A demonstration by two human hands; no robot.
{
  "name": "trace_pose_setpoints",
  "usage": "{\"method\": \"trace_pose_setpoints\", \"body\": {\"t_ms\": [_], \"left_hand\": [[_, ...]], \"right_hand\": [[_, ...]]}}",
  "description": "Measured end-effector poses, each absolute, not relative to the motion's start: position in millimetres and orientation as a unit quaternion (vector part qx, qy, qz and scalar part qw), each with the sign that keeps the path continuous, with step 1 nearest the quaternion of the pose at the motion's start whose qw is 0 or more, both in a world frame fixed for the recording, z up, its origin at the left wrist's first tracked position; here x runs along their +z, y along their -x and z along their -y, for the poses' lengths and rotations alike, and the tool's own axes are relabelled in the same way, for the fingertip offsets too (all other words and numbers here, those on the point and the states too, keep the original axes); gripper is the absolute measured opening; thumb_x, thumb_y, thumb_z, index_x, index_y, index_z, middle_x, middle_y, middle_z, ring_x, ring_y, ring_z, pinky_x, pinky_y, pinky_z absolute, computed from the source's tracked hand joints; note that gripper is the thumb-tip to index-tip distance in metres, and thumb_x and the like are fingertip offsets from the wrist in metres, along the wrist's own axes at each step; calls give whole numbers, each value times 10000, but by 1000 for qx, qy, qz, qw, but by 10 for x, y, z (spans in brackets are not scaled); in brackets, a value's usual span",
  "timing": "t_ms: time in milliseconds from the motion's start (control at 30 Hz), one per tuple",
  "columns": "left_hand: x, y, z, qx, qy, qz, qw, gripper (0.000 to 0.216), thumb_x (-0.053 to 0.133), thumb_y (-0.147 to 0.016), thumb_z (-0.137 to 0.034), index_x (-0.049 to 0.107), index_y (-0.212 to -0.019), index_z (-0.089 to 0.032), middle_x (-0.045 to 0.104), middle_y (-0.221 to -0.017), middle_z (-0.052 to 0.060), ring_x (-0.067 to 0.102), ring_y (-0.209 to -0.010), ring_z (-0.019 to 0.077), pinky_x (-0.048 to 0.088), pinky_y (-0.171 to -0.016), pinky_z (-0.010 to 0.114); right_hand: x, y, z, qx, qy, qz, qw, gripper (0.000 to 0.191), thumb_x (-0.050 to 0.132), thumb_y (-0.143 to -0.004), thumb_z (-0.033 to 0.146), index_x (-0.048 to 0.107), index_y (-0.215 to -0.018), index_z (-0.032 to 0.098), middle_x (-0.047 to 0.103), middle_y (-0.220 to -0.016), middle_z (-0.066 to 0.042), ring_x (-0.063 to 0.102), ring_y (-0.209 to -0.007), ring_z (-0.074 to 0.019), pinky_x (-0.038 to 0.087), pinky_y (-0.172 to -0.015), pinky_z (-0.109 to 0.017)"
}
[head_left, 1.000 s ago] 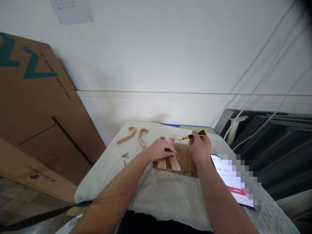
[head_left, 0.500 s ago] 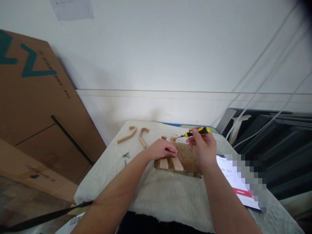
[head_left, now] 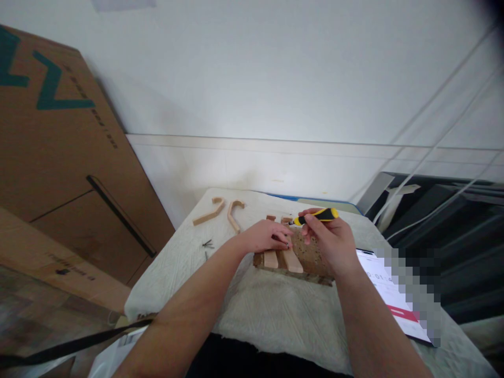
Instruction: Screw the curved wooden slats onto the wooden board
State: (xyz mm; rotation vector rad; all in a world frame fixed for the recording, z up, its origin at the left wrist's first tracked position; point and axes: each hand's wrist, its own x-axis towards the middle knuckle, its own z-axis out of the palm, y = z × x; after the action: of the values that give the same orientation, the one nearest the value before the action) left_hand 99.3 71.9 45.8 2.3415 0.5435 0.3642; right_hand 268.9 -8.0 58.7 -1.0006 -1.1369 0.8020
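Observation:
My right hand (head_left: 334, 239) is closed around a yellow and black screwdriver (head_left: 326, 214), its tip pointing left and down near the fingers of my left hand. Under it lies a thick, speckled wooden board (head_left: 315, 254). Two pale wooden hooks rest across the board, the left one (head_left: 271, 260) and the right one (head_left: 292, 262). My left hand (head_left: 265, 236) lies over both, its fingertips gripping the right hook. A small dark spot shows at those fingertips, too small to name. The hand covers the middle of the hooks.
Two more hooks, one angled (head_left: 208, 214) and one curved (head_left: 232, 212), lie at the table's back left. Several screws (head_left: 208, 244) are left of my forearm. A tablet (head_left: 397, 304) with a timer lies right. A cardboard box (head_left: 79, 157) stands left of the cloth-covered table (head_left: 275, 315).
The screwdriver's tip has come lower and closer to my left fingers. My left hand still grips the hook, its fingers slightly shifted. The whole view has moved a little.

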Motion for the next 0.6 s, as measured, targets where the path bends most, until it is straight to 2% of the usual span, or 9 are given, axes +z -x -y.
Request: {"method": "trace_pose_setpoints", "body": {"t_ms": [100, 200, 367, 600], "left_hand": [[440, -984, -715, 147, -904, -211, 340, 172, 682, -824, -257, 746, -959, -172, 730, -1088, 52, 660, -988, 167, 438, -864, 236], [429, -980, -697, 147, -895, -226, 355, 193, 683, -826, -274, 728, -984, -171, 748, -993, 34, 674, -913, 147, 446, -805, 215], [428, -987, -671, 163, -899, -236, 330, 167, 689, -821, -310, 724, -793, -149, 738, -871, 7, 653, -783, 119, 416, -696, 188], [406, -1002, -682, 166, -893, -231, 348, 159, 693, -816, -306, 726, -837, -152, 741, -850, 9, 663, -793, 125, 431, -721, 190]], "right_hand": [[579, -2700, 86, 311, 459, 485, 676, 319, 674, -783, 494, 633, -839, 183, 580, -536, 25, 483, -411, -104, 360, -390, -223], [572, -2694, 97, 306, 496, 497, 643, 378, 667, -763, 555, 617, -828, 186, 537, -489, 42, 440, -384, -99, 319, -375, -222], [558, -2676, 95, 274, 545, 552, 568, 431, 667, -737, 588, 643, -827, 167, 554, -513, 28, 462, -428, -110, 335, -423, -238], [584, -2654, 97, 241, 547, 560, 574, 408, 674, -723, 569, 675, -754, 162, 548, -515, 22, 453, -451, -113, 335, -449, -243]]}}
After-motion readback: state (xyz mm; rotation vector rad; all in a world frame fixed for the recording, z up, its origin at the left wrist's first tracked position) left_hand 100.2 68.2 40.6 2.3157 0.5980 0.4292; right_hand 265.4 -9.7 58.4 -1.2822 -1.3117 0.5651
